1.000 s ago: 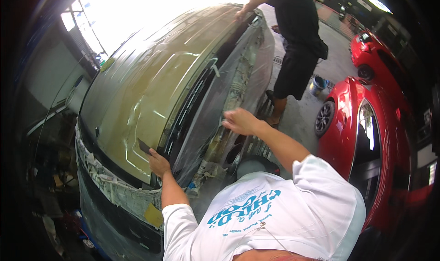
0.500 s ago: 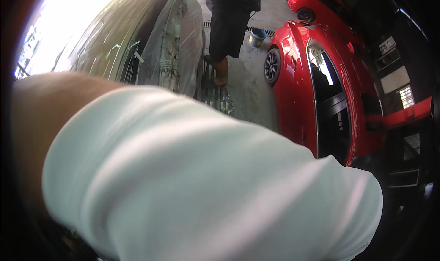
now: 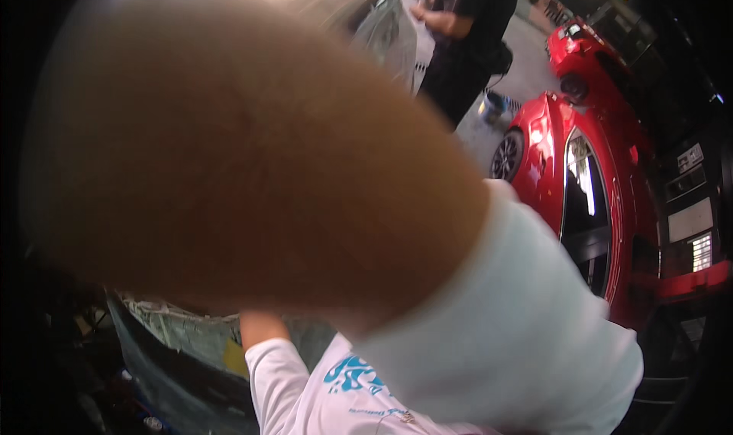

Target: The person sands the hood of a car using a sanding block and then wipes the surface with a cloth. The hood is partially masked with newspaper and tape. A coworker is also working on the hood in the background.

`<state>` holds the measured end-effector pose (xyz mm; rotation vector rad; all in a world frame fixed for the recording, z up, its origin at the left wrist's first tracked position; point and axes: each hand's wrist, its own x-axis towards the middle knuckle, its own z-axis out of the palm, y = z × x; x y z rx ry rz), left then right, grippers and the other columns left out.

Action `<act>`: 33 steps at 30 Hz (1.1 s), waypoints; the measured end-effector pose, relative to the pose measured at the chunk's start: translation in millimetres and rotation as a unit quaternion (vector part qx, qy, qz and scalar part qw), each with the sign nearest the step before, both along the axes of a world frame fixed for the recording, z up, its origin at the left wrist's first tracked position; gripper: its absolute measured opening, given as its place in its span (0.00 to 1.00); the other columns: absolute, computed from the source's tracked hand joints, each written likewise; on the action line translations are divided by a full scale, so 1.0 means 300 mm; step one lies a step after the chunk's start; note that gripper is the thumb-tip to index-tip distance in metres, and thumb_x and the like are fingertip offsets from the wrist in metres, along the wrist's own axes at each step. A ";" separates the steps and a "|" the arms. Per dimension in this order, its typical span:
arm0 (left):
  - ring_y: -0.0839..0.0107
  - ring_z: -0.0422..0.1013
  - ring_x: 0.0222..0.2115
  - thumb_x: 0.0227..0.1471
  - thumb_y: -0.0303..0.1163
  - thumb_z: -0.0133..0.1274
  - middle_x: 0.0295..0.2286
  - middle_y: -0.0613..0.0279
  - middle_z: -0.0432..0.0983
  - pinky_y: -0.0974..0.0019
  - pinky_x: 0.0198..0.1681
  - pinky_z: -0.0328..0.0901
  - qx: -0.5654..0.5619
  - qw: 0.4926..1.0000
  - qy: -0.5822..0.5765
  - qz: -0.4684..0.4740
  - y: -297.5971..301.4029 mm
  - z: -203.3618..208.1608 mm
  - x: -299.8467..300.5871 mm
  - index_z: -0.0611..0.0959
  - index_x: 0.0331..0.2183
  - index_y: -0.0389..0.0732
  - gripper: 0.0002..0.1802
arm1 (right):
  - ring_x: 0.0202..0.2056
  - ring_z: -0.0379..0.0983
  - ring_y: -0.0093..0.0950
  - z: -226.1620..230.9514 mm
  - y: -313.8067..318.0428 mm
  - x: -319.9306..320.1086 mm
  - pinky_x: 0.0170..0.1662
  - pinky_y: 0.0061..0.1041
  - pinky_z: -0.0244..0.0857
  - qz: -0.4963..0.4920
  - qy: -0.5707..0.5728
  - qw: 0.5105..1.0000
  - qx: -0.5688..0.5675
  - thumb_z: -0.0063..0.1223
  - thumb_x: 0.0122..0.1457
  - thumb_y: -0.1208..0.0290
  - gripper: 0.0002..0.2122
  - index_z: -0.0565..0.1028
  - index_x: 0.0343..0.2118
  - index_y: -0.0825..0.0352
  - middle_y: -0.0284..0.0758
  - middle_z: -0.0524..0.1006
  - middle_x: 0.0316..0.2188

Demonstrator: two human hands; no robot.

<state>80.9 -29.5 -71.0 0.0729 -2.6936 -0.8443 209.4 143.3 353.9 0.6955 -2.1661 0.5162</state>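
Observation:
A raised bare arm (image 3: 252, 152) of mine, by its place the right one, crosses close in front of the view. Its white sleeve (image 3: 504, 336) fills the lower right. My other arm (image 3: 262, 328) shows low in the middle, its white sleeve (image 3: 276, 378) beside my white shirt with a blue print. That arm reaches toward a greenish-grey panel (image 3: 206, 343) with a ragged, papery upper edge and a small yellow patch. Neither of my hands can be seen, so what they hold or touch is hidden.
Beyond the arm, a vehicle under plastic sheeting (image 3: 393, 34) stands at the top. A person in black (image 3: 469, 22) stands beside it, hands held in front. Farther right are a blue bucket (image 3: 495, 108), a red car (image 3: 534, 148) and another red car (image 3: 603, 76) behind.
The view has tilted and shifted. My near arm now covers the upper left with bare skin, its sleeve farther right. My other arm and shirt have come into view. The person's hands now show.

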 end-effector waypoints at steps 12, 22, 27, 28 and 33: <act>0.40 0.75 0.45 0.70 0.54 0.35 0.47 0.39 0.78 0.43 0.47 0.68 0.044 0.998 -0.013 -0.037 -0.019 -0.051 0.046 0.74 0.56 0.29 0.35 | 0.35 0.80 0.43 -0.059 -0.099 -0.009 0.42 0.37 0.75 0.020 0.010 1.000 -0.004 0.54 0.57 0.64 0.14 0.80 0.37 0.71 0.47 0.81 0.37; 0.29 0.72 0.46 0.71 0.56 0.31 0.46 0.32 0.78 0.34 0.47 0.64 0.072 0.997 0.024 -0.008 -0.130 0.049 -0.021 0.74 0.57 0.32 0.37 | 0.37 0.77 0.51 -0.344 0.104 -0.309 0.43 0.47 0.71 -0.108 -0.086 0.986 -0.096 0.48 0.63 0.62 0.16 0.76 0.32 0.74 0.54 0.77 0.30; 0.30 0.73 0.45 0.71 0.56 0.31 0.46 0.33 0.78 0.34 0.46 0.65 0.070 0.997 0.021 -0.033 -0.063 0.019 -0.011 0.74 0.56 0.33 0.36 | 0.34 0.75 0.55 -1.117 0.407 0.183 0.38 0.50 0.70 -0.175 -0.459 0.864 -0.110 0.53 0.62 0.58 0.19 0.73 0.26 0.74 0.54 0.76 0.27; 0.30 0.73 0.45 0.71 0.56 0.31 0.46 0.33 0.78 0.34 0.46 0.65 0.070 0.997 0.011 -0.038 -0.023 0.019 -0.010 0.74 0.56 0.33 0.36 | 0.35 0.77 0.55 -1.340 0.483 0.306 0.38 0.50 0.70 -0.218 -0.461 0.856 -0.086 0.54 0.60 0.59 0.19 0.74 0.24 0.75 0.55 0.78 0.28; 0.30 0.72 0.45 0.71 0.56 0.31 0.46 0.33 0.78 0.34 0.46 0.65 0.055 0.998 0.018 -0.015 -0.093 0.037 -0.013 0.74 0.56 0.33 0.36 | 0.42 0.81 0.50 -1.694 0.486 0.874 0.46 0.45 0.75 -0.372 -0.699 0.592 -0.148 0.59 0.55 0.60 0.17 0.84 0.37 0.72 0.52 0.83 0.40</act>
